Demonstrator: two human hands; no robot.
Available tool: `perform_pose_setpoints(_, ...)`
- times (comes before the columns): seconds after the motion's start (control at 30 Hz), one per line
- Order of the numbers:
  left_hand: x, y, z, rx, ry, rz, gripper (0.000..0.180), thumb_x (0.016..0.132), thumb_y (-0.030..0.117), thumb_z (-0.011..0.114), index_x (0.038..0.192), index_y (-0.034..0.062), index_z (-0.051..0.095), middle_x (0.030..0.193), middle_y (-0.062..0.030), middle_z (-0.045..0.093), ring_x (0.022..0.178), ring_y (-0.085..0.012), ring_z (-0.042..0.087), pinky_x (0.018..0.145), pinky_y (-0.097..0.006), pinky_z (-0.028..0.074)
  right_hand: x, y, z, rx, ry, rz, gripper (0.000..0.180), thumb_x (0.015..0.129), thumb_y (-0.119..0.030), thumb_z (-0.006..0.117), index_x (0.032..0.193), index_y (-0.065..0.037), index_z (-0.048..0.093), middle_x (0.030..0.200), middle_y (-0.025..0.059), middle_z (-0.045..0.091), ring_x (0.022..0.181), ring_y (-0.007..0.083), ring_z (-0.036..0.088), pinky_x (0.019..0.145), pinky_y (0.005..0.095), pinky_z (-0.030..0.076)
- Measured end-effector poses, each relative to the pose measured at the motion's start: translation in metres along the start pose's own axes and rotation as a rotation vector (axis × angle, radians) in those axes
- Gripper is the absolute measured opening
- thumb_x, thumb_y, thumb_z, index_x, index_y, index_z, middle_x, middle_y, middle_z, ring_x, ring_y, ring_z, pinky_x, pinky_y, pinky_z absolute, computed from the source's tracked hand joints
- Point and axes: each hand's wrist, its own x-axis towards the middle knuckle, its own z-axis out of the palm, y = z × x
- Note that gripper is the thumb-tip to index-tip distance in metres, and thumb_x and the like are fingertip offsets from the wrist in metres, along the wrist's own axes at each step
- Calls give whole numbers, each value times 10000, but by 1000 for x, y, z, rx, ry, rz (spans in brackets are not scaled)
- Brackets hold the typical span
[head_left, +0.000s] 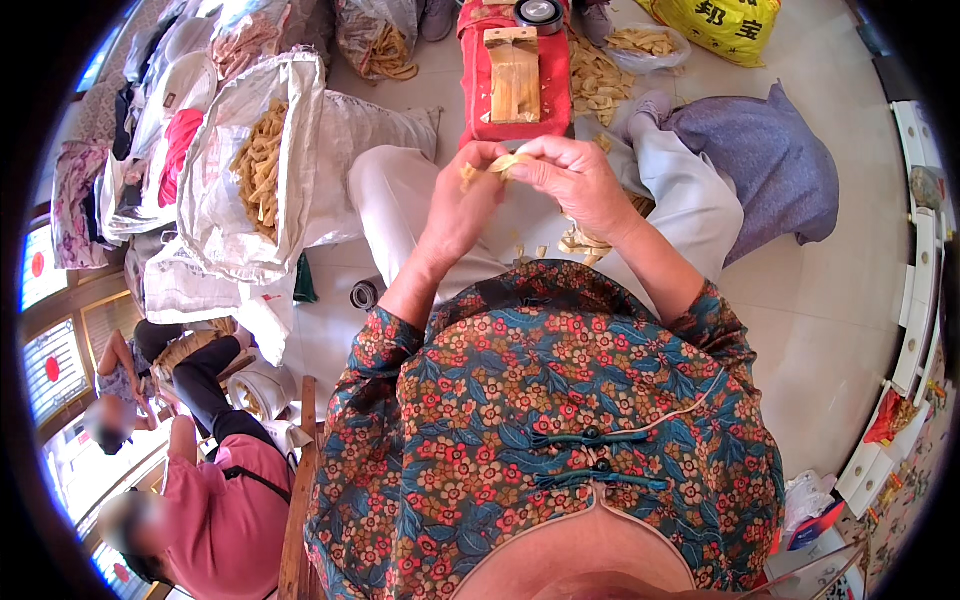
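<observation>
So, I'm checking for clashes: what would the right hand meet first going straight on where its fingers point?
The right hand would likely meet the left hand, just past the yellowish strip it pinches; depth is unclear.

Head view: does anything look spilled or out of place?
Possibly: yellowish strips lie heaped loosely beside the red-covered bench, so they look spilled, though perhaps placed there deliberately. A dark coil also lies apart on the floor.
</observation>
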Motion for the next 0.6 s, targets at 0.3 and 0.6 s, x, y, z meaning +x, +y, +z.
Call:
perform_pose_setpoints(0.3, 2, -10, -5, -2, 28, -103, 212, 913, 216, 524, 911, 17, 598, 728, -24, 585, 628, -78, 501, 584, -243, 424, -2, 6, -1, 128, 32, 176, 225, 902, -208, 594, 1010, -23, 664, 663, -44, 532, 591, 13, 444, 501, 181, 356)
perform_pose_setpoints(0.6, -6, 10, 2, -375, -164, -193, 214, 946, 221, 505, 789, 76, 512, 651, 16, 489, 510, -44, 399, 446, -197, 312, 12, 10, -4, 349, 174, 436, 144, 869, -224, 627, 871, -80, 634, 647, -62, 532, 488, 17, 385, 426, 186, 281)
